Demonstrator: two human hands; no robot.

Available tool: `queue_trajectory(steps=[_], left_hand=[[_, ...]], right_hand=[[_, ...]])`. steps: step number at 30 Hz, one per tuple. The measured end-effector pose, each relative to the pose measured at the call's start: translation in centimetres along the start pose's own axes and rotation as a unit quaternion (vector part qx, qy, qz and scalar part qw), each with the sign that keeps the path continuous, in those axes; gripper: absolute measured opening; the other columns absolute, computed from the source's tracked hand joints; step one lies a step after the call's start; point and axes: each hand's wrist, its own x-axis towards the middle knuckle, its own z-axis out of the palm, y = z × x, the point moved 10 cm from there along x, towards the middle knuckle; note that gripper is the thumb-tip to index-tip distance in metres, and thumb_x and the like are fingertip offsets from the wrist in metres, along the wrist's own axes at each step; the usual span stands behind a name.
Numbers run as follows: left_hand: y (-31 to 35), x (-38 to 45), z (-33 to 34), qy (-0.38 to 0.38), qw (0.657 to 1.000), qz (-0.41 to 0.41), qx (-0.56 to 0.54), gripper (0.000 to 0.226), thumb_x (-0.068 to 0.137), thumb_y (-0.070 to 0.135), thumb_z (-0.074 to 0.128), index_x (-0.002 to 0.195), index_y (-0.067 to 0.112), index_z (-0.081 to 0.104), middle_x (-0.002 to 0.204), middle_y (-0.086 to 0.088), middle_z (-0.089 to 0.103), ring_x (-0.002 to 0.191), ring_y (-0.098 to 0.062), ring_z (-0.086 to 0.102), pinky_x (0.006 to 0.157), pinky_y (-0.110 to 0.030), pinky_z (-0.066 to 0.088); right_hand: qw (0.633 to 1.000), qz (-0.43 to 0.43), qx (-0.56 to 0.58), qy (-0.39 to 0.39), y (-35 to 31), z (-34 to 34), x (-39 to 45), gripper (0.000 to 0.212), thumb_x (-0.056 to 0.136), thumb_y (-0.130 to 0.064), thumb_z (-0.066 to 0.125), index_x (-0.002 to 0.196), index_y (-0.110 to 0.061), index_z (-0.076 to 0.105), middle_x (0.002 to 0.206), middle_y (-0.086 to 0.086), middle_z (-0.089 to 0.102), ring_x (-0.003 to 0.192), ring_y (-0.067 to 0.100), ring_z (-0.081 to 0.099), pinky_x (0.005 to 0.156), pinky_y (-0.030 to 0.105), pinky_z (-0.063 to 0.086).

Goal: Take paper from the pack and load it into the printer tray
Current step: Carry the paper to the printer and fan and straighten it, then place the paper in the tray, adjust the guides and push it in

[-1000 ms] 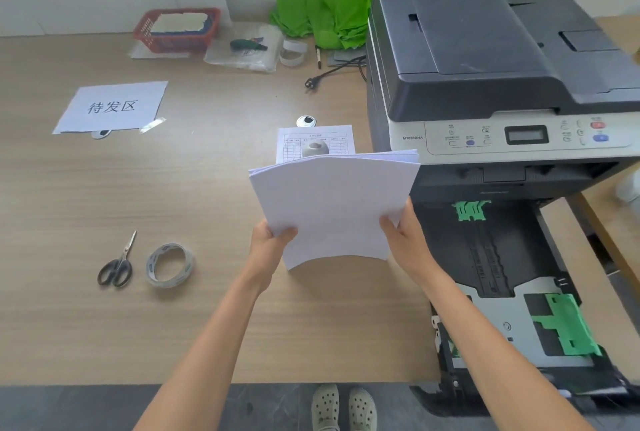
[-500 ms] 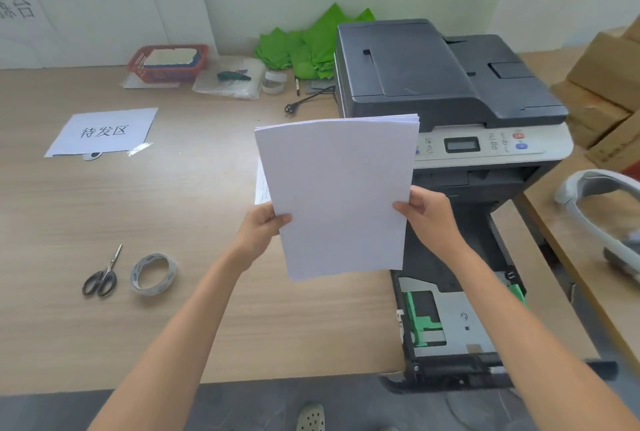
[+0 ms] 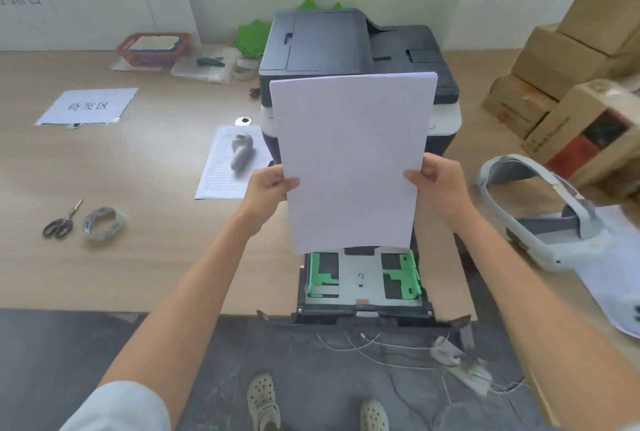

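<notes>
A stack of white paper point(image 3: 351, 157) stands upright in the air in front of the dark grey printer point(image 3: 346, 46), hiding its control panel. My left hand point(image 3: 268, 188) grips the stack's left edge and my right hand point(image 3: 438, 181) grips its right edge. Below the stack, the pulled-out printer tray point(image 3: 362, 283) lies open with green guides on both sides and no paper visible in it. No paper pack is in sight.
A printed form with a grey object point(image 3: 239, 153) lies left of the printer. Scissors point(image 3: 60, 221) and a tape roll point(image 3: 102, 223) sit at the left. A red basket point(image 3: 154, 48) stands at the back, cardboard boxes point(image 3: 568, 63) and a white headset point(image 3: 540, 209) at the right.
The paper stack has moved right with both hands, from over the table to directly in front of the printer above the open tray. My view has shifted right too.
</notes>
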Motion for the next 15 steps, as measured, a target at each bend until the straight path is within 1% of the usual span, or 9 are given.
queue_trajectory(steps=[2,3,6,8,10,13,15], left_hand=[[0.1,-0.9,1.2,0.022,1.0,-0.005,-0.012,0.021,0.087,-0.002,0.054,0.1,0.009,0.067,0.075,0.016,0.075,0.074,-0.003,0.07,0.067,-0.018,0.055],[0.1,-1.3,1.6,0.034,0.999,-0.008,-0.017,0.02,0.086,-0.002,0.056,0.1,0.008,0.067,0.076,0.015,0.075,0.075,-0.005,0.07,0.068,-0.019,0.056],[-0.2,-2.2,2.4,0.058,0.998,-0.021,-0.025,0.02,0.084,-0.001,0.059,0.095,0.012,0.07,0.077,0.012,0.076,0.075,-0.008,0.071,0.071,-0.023,0.059],[-0.9,-2.8,2.8,0.064,0.997,-0.04,-0.028,0.02,0.084,-0.001,0.059,0.091,0.015,0.07,0.076,0.012,0.076,0.074,-0.008,0.071,0.071,-0.023,0.059],[-2.1,-3.3,3.3,0.06,0.996,-0.065,-0.025,0.021,0.085,0.001,0.059,0.09,0.017,0.07,0.075,0.011,0.076,0.073,-0.008,0.071,0.069,-0.023,0.059],[-4.5,-3.7,3.6,0.05,0.992,-0.112,-0.022,0.016,0.086,0.003,0.059,0.095,0.012,0.07,0.073,0.009,0.076,0.07,-0.008,0.071,0.064,-0.02,0.057],[-6.5,-4.1,3.6,0.052,0.987,-0.151,-0.019,0.014,0.086,0.005,0.06,0.096,0.008,0.069,0.071,0.008,0.076,0.067,-0.007,0.071,0.062,-0.019,0.057]], right_hand=[[1.0,0.012,0.02,-0.007,0.7,-1.5,-0.4,0.025,0.086,0.005,0.055,0.109,0.0,0.064,0.107,0.011,0.068,0.096,0.027,0.066,0.091,0.043,0.052],[0.999,0.017,0.027,-0.011,0.9,-2.0,-0.7,0.024,0.086,0.006,0.055,0.108,0.0,0.064,0.106,0.012,0.068,0.095,0.027,0.067,0.09,0.042,0.052],[0.998,0.042,0.041,-0.021,2.1,-2.9,-1.3,0.023,0.086,0.004,0.057,0.108,-0.001,0.064,0.105,0.014,0.069,0.094,0.027,0.068,0.088,0.038,0.053],[0.996,0.068,0.05,-0.028,3.2,-3.0,-1.7,0.023,0.086,0.003,0.058,0.107,-0.002,0.064,0.105,0.015,0.07,0.091,0.024,0.068,0.086,0.036,0.054],[0.993,0.091,0.056,-0.042,4.4,-2.8,-2.2,0.025,0.086,0.001,0.059,0.11,-0.003,0.062,0.105,0.014,0.069,0.092,0.024,0.069,0.085,0.035,0.056],[0.988,0.13,0.049,-0.071,6.4,-2.1,-3.4,0.026,0.086,-0.004,0.06,0.113,-0.003,0.061,0.105,0.012,0.069,0.086,0.02,0.069,0.074,0.023,0.058],[0.98,0.171,0.048,-0.09,8.2,-1.4,-4.4,0.026,0.086,-0.007,0.061,0.112,-0.003,0.062,0.104,0.01,0.07,0.085,0.018,0.069,0.07,0.021,0.058]])
